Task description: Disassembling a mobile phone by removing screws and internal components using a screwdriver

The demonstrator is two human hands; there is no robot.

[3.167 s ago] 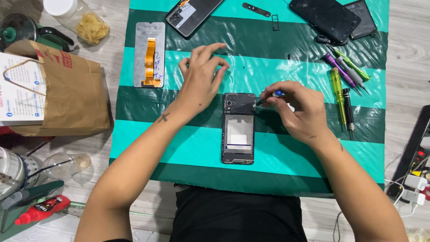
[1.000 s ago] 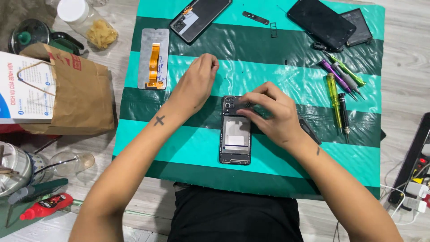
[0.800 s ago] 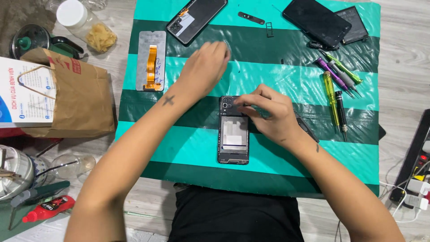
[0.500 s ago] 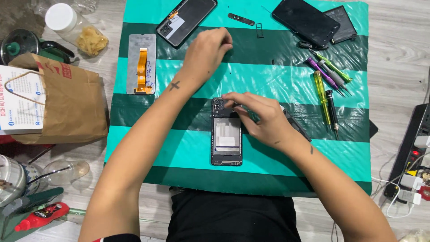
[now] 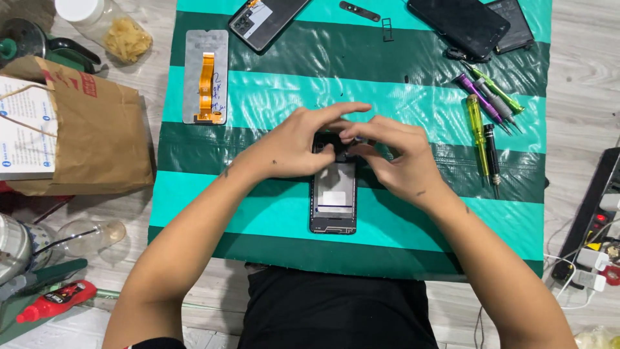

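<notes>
Left hand [image 5: 294, 139] came back from the far phone and now meets the right hand [image 5: 394, 158], both grips pinching at the top of one opened phone [image 5: 333, 200] mid-mat; what they pinch is hidden. Four screwdrivers [image 5: 481, 119] lie right, with bare mat [image 5: 194, 194] on the left.

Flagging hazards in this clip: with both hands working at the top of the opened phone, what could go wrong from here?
The left hand and right hand pinch something too small to make out over the phone; dropped, it could be lost on the striped mat. The fingers hide the phone's top end, so a slip might harm exposed parts. The screen panel with its orange flex lies bare by the left forearm and could get knocked.
</notes>
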